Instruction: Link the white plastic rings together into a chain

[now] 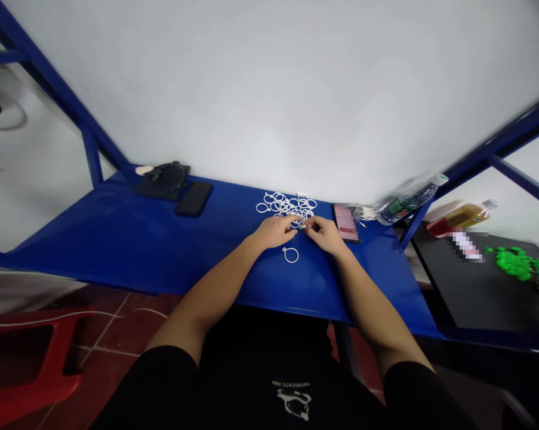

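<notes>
Both my hands are over the near edge of a pile of thin white plastic rings (280, 205) on the blue table. My left hand (273, 232) has its fingers curled around the left side of a white ring (298, 226), partly hidden by the fingertips. On the other side, my right hand (326, 234) pinches the small end of this ring between thumb and fingers. A single white ring (291, 255) with a small tab lies apart, nearer to me. Fine details of the held ring are too small to make out.
Left on the blue table (130, 245) lie a dark phone (193, 199) and a black plastic bag (168, 178). To the right are a lit phone (346, 222), a white cable (367, 212) and a tilted bottle (406, 203). Green pieces (520, 263) lie on a black table; a person's hand shows at the edge.
</notes>
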`<act>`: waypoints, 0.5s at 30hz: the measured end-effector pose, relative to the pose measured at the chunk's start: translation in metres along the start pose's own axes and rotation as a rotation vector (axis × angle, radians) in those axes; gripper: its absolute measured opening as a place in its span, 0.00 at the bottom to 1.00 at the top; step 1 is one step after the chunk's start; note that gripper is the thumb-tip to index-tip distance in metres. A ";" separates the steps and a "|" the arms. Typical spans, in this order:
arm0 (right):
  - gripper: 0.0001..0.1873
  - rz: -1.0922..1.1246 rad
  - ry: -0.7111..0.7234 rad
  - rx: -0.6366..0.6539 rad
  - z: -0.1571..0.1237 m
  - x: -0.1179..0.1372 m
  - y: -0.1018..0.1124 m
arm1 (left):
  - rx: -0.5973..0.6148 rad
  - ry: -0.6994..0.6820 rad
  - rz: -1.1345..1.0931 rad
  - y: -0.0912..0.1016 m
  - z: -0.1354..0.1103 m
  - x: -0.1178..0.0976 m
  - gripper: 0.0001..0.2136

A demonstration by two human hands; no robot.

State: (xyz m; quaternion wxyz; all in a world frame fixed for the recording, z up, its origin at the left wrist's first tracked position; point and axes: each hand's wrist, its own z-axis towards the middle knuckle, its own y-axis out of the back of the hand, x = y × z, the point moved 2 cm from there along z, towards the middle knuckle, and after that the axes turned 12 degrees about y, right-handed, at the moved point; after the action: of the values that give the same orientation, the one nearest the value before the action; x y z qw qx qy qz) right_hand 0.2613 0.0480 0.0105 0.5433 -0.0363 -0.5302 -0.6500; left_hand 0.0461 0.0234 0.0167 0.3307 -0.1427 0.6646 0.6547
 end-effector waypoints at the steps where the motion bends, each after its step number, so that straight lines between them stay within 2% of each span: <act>1: 0.07 0.101 -0.022 -0.023 0.000 0.001 -0.002 | -0.013 -0.013 -0.020 0.001 0.000 0.000 0.24; 3: 0.07 0.290 -0.065 -0.024 -0.001 0.002 -0.007 | -0.003 -0.036 -0.045 0.002 -0.001 -0.001 0.26; 7: 0.08 0.503 -0.089 0.019 -0.001 0.006 -0.015 | 0.075 -0.056 -0.009 0.001 -0.001 -0.004 0.14; 15: 0.07 0.440 -0.093 0.079 -0.002 0.008 -0.014 | 0.052 -0.097 0.045 -0.004 0.002 -0.002 0.14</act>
State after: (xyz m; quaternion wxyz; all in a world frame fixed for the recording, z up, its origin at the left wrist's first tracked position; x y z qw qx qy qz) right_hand 0.2487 0.0391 0.0053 0.6480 -0.1595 -0.5588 -0.4924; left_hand 0.0504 0.0245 0.0146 0.3514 -0.0870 0.6676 0.6506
